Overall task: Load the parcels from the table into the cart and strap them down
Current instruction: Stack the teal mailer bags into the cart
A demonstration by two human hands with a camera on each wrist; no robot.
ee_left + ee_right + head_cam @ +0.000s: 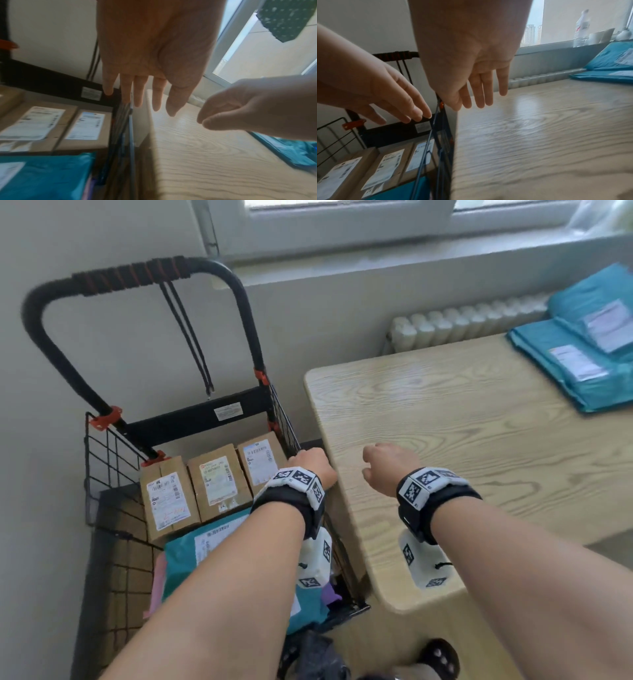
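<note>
The likeliest slip from here, as I judge it, is a snag: the left hand (313, 462) hangs with fingers straight and slightly spread, holding nothing, right above the wire side of the cart (102, 460), and a careless sweep toward the table (462, 419) could catch a fingertip in the mesh or jolt the cart. A second risk lies in the teal mailers (589, 337) left on the table. They look slippery (soft plastic, stacked one on another), so a one-handed grab may drag only the top one or let both slide off the edge.

Left of the left fingers, down in the cart, three cardboard boxes (212, 481) stand side by side with labels up, and a teal mailer (205, 546) lies nearer the person than they do. Beyond those fingers two black straps (191, 344) dangle from the handle (137, 273), not yet used. The right hand (388, 465) hovers over bare tabletop, fingers extended and loose, empty. The remaining mailers sit well off to the right of its fingers, near the far edge under the windowsill (411, 258). Nothing on the tabletop lies between; it is simply a long reach.
</note>
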